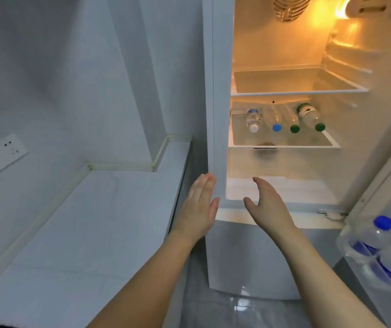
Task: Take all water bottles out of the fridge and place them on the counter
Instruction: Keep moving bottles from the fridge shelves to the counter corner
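Observation:
The fridge stands open and lit. On its lower glass shelf several water bottles lie on their sides, caps toward me: one with a white cap, one with a blue cap, a green-capped one and a green-labelled one. More blue-capped bottles stand in the door rack at the lower right. My left hand is held flat with straight fingers by the fridge's left edge. My right hand reaches into the fridge opening below the shelf, fingers relaxed, holding nothing.
A white counter runs along the wall to the left of the fridge, with a wall socket plate above it. The open fridge door stands at the right. A glossy tiled floor lies below.

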The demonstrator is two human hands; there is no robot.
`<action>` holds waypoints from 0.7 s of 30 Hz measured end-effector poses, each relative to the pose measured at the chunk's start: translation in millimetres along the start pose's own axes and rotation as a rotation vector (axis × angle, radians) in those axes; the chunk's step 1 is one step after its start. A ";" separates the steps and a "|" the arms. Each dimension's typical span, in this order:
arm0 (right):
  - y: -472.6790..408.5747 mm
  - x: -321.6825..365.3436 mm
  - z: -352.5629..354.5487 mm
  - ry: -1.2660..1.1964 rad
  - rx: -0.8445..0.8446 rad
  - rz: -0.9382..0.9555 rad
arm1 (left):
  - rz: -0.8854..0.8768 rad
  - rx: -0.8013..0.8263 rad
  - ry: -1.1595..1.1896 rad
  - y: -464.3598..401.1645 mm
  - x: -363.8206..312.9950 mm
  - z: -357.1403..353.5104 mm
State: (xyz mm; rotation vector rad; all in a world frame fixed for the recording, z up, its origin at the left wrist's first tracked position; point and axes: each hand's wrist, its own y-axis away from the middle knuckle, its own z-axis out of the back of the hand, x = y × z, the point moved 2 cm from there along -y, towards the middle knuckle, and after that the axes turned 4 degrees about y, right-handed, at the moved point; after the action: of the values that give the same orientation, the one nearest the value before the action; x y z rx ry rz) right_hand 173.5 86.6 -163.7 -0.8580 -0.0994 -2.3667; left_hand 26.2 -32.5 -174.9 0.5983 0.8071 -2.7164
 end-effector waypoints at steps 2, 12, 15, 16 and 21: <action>-24.3 -14.1 10.6 -0.011 -0.057 -0.019 | -0.014 0.000 0.012 -22.3 -6.0 -19.2; -135.2 -58.0 53.8 -0.160 -0.319 -0.071 | -0.043 -0.072 0.067 -136.2 -26.6 -86.0; -166.3 -65.6 59.3 -0.202 -0.353 -0.102 | -0.014 -0.059 0.082 -166.0 -28.2 -98.8; -180.5 -69.9 60.1 -0.215 -0.356 -0.137 | -0.008 -0.049 0.078 -179.3 -27.3 -104.7; -235.6 -88.2 61.4 -0.261 -0.323 -0.274 | 0.156 -0.041 0.139 -238.0 -16.3 -127.2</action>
State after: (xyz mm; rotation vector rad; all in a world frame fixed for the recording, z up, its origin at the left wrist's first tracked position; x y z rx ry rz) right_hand 126.1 339.8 -137.6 -1.3851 0.0673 -2.5514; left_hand -0.6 235.7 -154.1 0.8121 0.8105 -2.5332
